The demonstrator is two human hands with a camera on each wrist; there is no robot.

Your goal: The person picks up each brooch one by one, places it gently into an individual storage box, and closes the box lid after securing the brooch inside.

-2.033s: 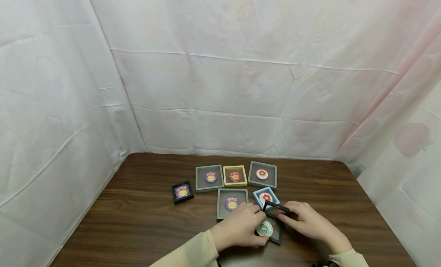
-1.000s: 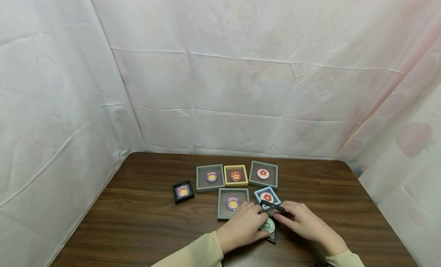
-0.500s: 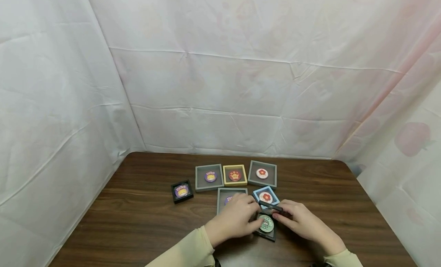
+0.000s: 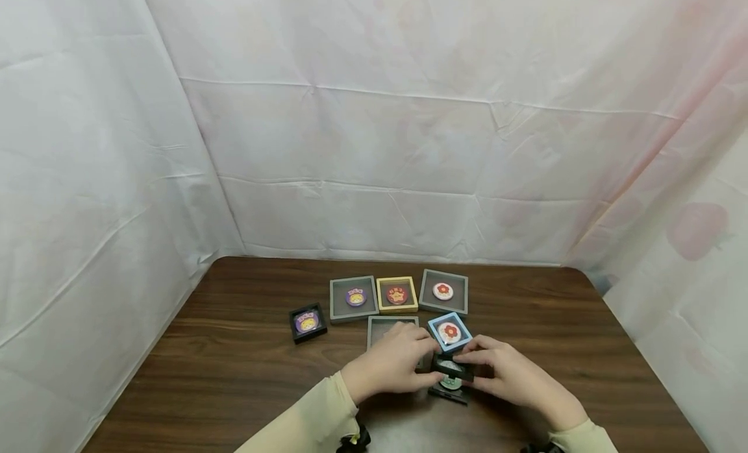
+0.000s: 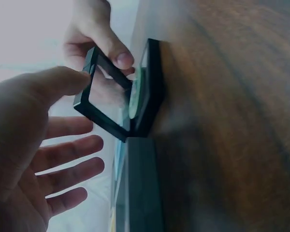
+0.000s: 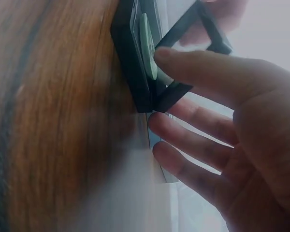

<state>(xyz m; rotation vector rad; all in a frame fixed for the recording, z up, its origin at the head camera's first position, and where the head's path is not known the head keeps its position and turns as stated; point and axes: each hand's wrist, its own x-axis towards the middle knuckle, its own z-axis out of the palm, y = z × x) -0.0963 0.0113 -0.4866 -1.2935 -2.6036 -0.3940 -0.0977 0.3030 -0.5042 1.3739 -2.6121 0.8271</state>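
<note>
A small black hinged display frame (image 4: 448, 396) stands part-folded on the table, its lid (image 5: 102, 126) raised at an angle over the base. A round green badge (image 5: 135, 99) lies on the base's clear film. My right hand (image 4: 505, 373) pinches the lid at its right side, thumb on the rim, index finger hidden behind it. My left hand (image 4: 390, 364) is at the other side; its thumb touches the lid's rim, and the other fingers spread loosely, holding nothing. A grey frame (image 4: 376, 324) lies partly under the left hand. Just behind the black frame is a blue frame (image 4: 433, 323) with a flower badge.
Farther back lie a grey frame (image 4: 335, 302), a yellow frame (image 4: 381, 297) and another grey frame (image 4: 461, 297), each with a round badge. A black frame (image 4: 297, 328) with a purple badge sits to the left. Pale cloth (image 4: 362, 148) hangs behind the brown table (image 4: 234, 362).
The lid has swung down toward the base over the badge. My left hand has let go of the base and shifted slightly left; the right hand has stayed with the lid.
</note>
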